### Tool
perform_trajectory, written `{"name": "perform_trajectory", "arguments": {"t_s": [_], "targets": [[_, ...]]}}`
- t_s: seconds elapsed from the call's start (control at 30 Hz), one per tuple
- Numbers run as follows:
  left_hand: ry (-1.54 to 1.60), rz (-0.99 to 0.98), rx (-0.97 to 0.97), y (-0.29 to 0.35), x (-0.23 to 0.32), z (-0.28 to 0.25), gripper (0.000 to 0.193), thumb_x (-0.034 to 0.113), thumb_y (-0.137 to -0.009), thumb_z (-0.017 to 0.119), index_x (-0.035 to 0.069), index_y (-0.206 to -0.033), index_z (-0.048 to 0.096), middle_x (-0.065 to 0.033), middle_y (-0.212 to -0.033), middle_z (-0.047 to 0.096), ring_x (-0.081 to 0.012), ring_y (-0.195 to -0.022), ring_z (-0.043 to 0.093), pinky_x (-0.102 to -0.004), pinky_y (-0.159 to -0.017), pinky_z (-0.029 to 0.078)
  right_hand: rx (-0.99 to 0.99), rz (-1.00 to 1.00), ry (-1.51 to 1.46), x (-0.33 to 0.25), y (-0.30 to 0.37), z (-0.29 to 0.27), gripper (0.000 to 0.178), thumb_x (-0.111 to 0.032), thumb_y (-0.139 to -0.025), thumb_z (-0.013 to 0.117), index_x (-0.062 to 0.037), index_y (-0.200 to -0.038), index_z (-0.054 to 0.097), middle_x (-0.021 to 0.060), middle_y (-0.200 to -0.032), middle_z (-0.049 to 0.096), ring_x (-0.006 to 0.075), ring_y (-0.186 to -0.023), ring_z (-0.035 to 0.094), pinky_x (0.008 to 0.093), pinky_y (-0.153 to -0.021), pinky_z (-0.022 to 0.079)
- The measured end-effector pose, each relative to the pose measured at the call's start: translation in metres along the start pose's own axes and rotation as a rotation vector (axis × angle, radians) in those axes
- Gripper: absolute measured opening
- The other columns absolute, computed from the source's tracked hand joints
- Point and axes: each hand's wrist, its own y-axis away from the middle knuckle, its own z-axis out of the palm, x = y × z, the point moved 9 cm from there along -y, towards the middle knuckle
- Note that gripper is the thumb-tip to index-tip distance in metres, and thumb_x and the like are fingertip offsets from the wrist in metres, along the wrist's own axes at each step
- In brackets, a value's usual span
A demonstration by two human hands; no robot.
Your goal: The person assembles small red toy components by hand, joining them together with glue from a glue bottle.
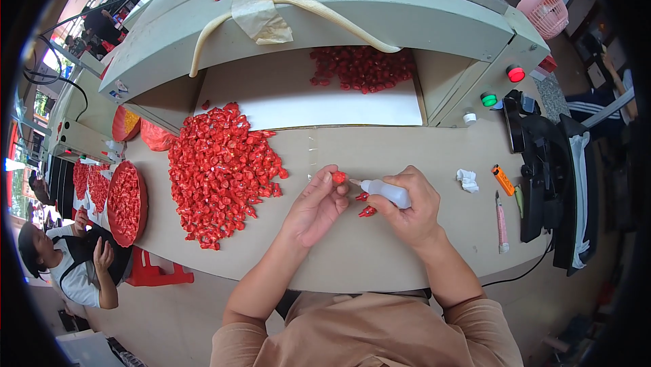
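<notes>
My left hand [314, 206] pinches a small red wrapped piece [338, 177] between thumb and fingertips above the beige table [380, 252]. My right hand [410, 208] grips a small white squeeze bottle [386, 191], its nozzle pointing left and touching the red piece. Two more red pieces [366, 211] lie on the table just under the bottle. A big heap of the same red pieces [220, 170] spreads to the left of my left hand.
A grey machine [352, 8] with a white belt [305, 99] carrying more red pieces [363, 67] stands behind. Red and green buttons [515, 73], an orange lighter [503, 180], a pink tube [501, 221] and crumpled tissue [467, 180] sit right. A red basket [126, 202] and another person [74, 265] are left.
</notes>
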Motion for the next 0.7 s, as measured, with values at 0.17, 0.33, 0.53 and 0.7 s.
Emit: {"name": "perform_trajectory", "arguments": {"t_s": [0.17, 0.33, 0.53, 0.7], "targets": [[0.007, 0.010, 0.016, 0.000, 0.001, 0.001, 0.022, 0.018, -0.097, 0.056, 0.008, -0.117, 0.055, -0.0039, -0.099, 0.061, -0.0129, -0.085, 0.055, -0.0269, -0.075, 0.047, -0.016, 0.028, -0.023, 0.004, 0.002, 0.003, 0.037, -0.016, -0.067, 0.086, -0.0039, -0.088, 0.059, 0.0094, -0.071, 0.061, 0.0221, -0.059, 0.056, 0.0313, -0.051, 0.045], [0.025, 0.012, 0.062, 0.002, 0.001, -0.004, 0.021, 0.021, -0.097, 0.057, 0.008, -0.114, 0.057, -0.0031, -0.098, 0.061, -0.0110, -0.082, 0.054, -0.0252, -0.074, 0.048, 0.026, 0.461, -0.325, 0.041, 0.012, 0.003, 0.027, -0.012, -0.078, 0.079, -0.0025, -0.091, 0.057, 0.0052, -0.079, 0.062, 0.0121, -0.068, 0.060, 0.0282, -0.057, 0.051], [0.055, -0.006, 0.052, 0.005, 0.003, -0.003, 0.020, 0.028, -0.097, 0.057, 0.009, -0.102, 0.059, 0.0009, -0.089, 0.059, -0.0086, -0.076, 0.052, -0.0234, -0.072, 0.047, 0.010, 0.668, -0.637, 0.087, 0.005, 0.017, 0.024, -0.004, -0.086, 0.068, -0.0028, -0.100, 0.048, 0.0056, -0.092, 0.059, 0.0094, -0.076, 0.059, 0.0251, -0.060, 0.051], [0.124, 0.000, -0.003, 0.006, 0.011, 0.000, 0.022, 0.031, -0.098, 0.055, 0.009, -0.097, 0.058, 0.0016, -0.083, 0.057, -0.0091, -0.072, 0.050, -0.0243, -0.069, 0.046, -0.113, 0.724, -0.425, 0.124, -0.025, 0.036, 0.022, -0.005, -0.087, 0.064, -0.0052, -0.100, 0.046, 0.0045, -0.088, 0.058, 0.0088, -0.076, 0.059, 0.0244, -0.059, 0.050]]}}
